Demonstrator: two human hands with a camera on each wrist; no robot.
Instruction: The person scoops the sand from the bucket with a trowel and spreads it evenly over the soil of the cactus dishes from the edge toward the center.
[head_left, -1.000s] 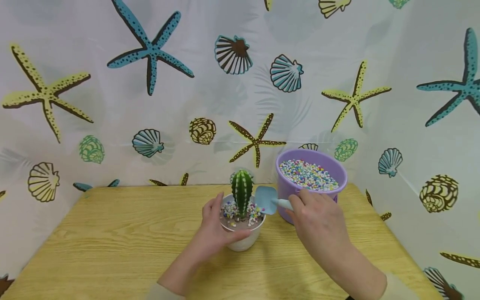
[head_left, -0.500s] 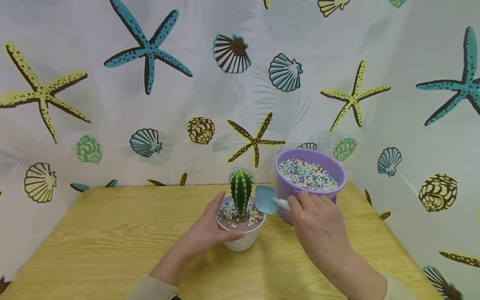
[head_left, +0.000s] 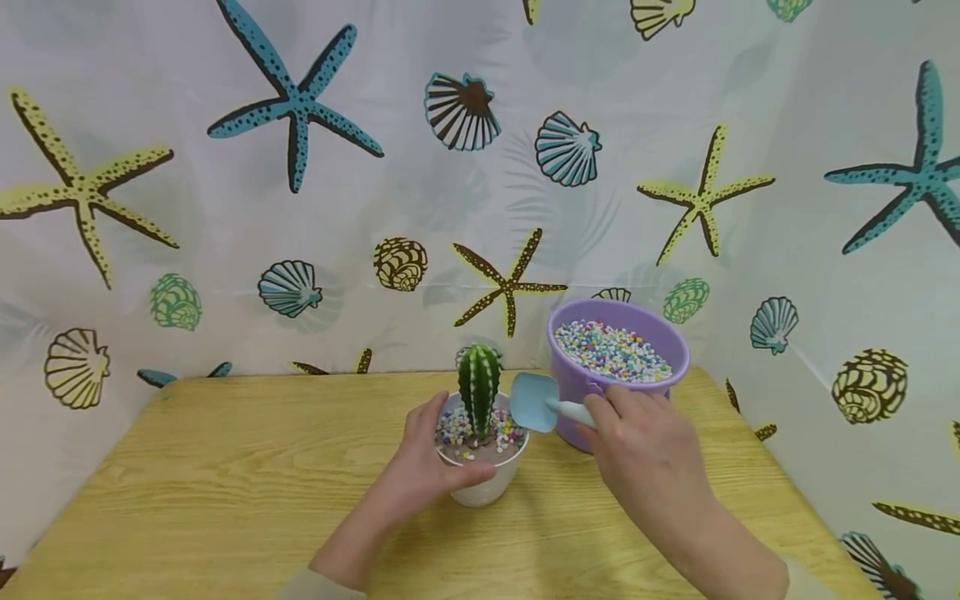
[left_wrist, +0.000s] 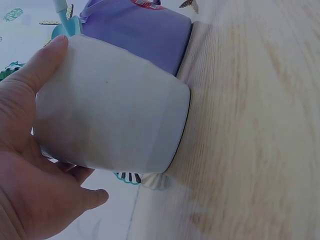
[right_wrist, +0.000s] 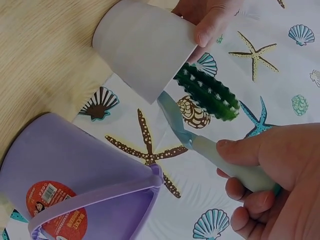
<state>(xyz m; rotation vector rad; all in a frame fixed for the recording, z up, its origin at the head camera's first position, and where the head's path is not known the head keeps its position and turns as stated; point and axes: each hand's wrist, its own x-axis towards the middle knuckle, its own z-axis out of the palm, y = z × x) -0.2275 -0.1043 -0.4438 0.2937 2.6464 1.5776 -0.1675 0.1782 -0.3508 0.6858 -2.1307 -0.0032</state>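
A green cactus [head_left: 478, 387] stands upright in a white flowerpot [head_left: 483, 490]. Small coloured beads [head_left: 455, 427] lie around its base, and brown soil [head_left: 491, 453] shows at the front. My left hand [head_left: 422, 463] grips the pot from the left, thumb across its front near the rim. My right hand [head_left: 651, 446] holds a light blue toy shovel [head_left: 535, 402] by its pale handle, its fingers curled round it in the right wrist view [right_wrist: 235, 167]. The shovel's blade is at the pot's right rim, and no beads show on it.
A purple bucket [head_left: 567, 379] filled with coloured beads [head_left: 611, 350] stands behind the right hand, close to the pot. Its handle [right_wrist: 100, 202] hangs down at the side. A shell-and-starfish cloth [head_left: 360, 208] hangs behind the wooden table [head_left: 247, 475].
A second ago a few coloured beads were at the blade's lower edge; now the blade shows none. The pot, the bucket and both hands stay in nearly the same places.
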